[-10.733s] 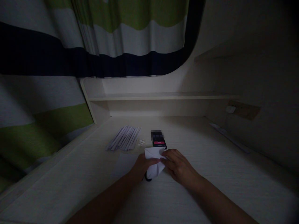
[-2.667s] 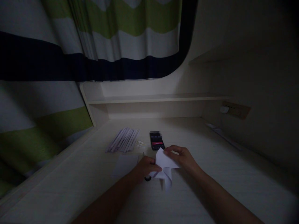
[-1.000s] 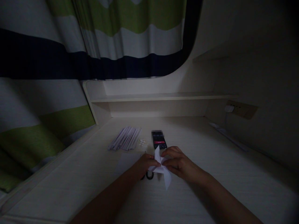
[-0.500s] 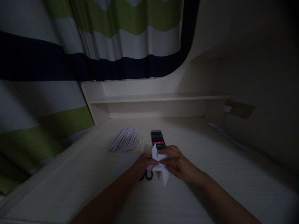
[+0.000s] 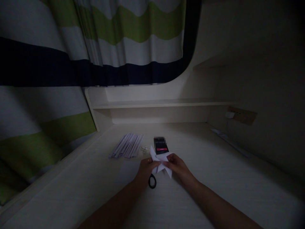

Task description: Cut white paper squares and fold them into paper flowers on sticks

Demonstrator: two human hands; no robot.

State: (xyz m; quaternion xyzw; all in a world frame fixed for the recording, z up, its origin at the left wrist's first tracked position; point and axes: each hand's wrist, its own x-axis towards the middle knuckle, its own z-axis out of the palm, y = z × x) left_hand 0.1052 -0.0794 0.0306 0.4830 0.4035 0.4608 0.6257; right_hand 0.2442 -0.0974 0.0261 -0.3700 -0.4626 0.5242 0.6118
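A white folded paper pinwheel (image 5: pixel 163 157), with pointed blades sticking out, is held above the desk between my two hands. My left hand (image 5: pixel 145 168) pinches its left side, thumb near the middle. On the right side my right hand (image 5: pixel 177 166) grips it, thumb likewise close to the centre. Below my left hand shows a black handle loop of scissors (image 5: pixel 152 182); the rest of them is hidden. A flat white sheet of paper (image 5: pixel 126 170) lies to the left, partly under my left forearm. Just beyond the pinwheel rests a dark phone (image 5: pixel 161 148) with a red bar on its screen.
Several rolled paper sticks (image 5: pixel 127 145) lie in a row at the left of the desk (image 5: pixel 190 140), beside small pale bits (image 5: pixel 144 149). A shelf (image 5: pixel 157 103) runs along the back. A wall socket (image 5: pixel 241 116) holds a white plug at right; a striped curtain (image 5: pixel 143 47) hangs at left.
The pinwheel has turned a little and its lower blade has swung up towards the right. My right hand's fingers have closed in on its right side. The view has tilted slightly upward.
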